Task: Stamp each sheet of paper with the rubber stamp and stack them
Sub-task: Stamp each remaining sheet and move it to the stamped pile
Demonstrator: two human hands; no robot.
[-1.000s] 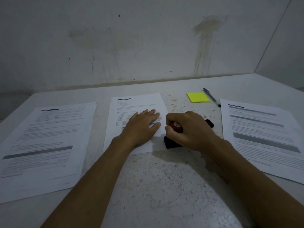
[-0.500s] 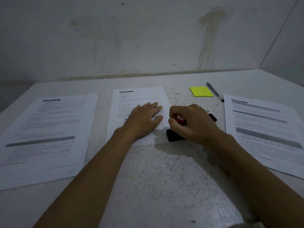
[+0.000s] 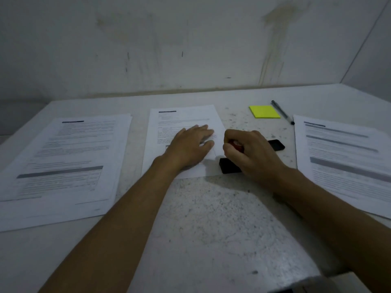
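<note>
Two bare hands work at the middle of the frame over a speckled white table (image 3: 211,218). The left hand (image 3: 188,148) lies flat, fingers straight and together, pressing on a single printed sheet (image 3: 184,119) at centre. Just right of it, the right hand (image 3: 251,153) is curled around a rubber stamp (image 3: 236,144), of which only a bit of red shows between the fingers. Under that hand lies a black ink pad (image 3: 229,168); whether the stamp touches the pad is hidden by the fingers. The pad's lower left corner sits at the sheet's right edge, and its upper right end (image 3: 276,144) pokes out beyond the knuckles.

At the left of the frame lies a stack of printed pages (image 3: 63,161), slightly fanned. At the right edge lies another pile of printed pages (image 3: 342,157). Above centre right, a yellow sticky-note pad (image 3: 264,112) sits beside a dark pen (image 3: 282,112), near the stained wall (image 3: 190,43).
</note>
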